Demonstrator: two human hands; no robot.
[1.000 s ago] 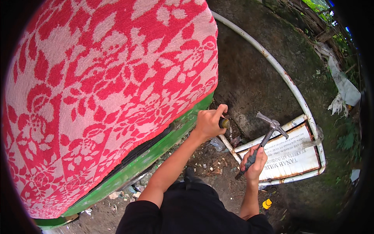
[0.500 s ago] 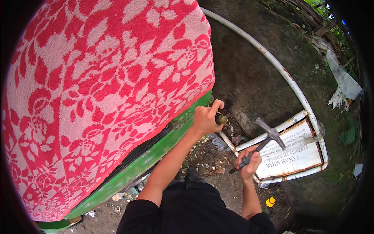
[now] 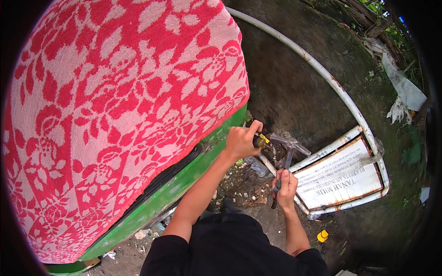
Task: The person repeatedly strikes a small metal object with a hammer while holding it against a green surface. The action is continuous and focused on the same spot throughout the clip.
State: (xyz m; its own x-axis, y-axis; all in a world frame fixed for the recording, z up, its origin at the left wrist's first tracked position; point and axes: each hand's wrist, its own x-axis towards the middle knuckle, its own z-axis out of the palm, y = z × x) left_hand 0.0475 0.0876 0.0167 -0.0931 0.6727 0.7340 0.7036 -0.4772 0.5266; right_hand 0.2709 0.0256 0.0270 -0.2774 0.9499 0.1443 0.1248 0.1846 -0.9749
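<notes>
My left hand [image 3: 242, 142] is closed round a tool with a dark handle and a yellow-marked butt [image 3: 260, 140]. Its working end lies hidden behind my fingers, beside the green panel [image 3: 154, 209], so I cannot tell its exact kind. In my right hand [image 3: 285, 187] is a hammer [image 3: 289, 146], gripped by its dark handle. The metal hammer head is just to the right of the tool's butt, with a narrow gap that I cannot judge exactly. A red and pink flower-patterned cloth [image 3: 129, 96] covers the top of the green panelled object.
On the right lies a white sign [image 3: 338, 177] in a rusty frame, joined to a long curved white pipe [image 3: 317, 64]. Rubble and plastic scraps litter the ground below my hands. A yellow piece [image 3: 322, 236] lies near my right elbow.
The hammer has swung to the left and up, from over the sign to beside the tool's butt. My left hand has stayed nearly in place with the tool.
</notes>
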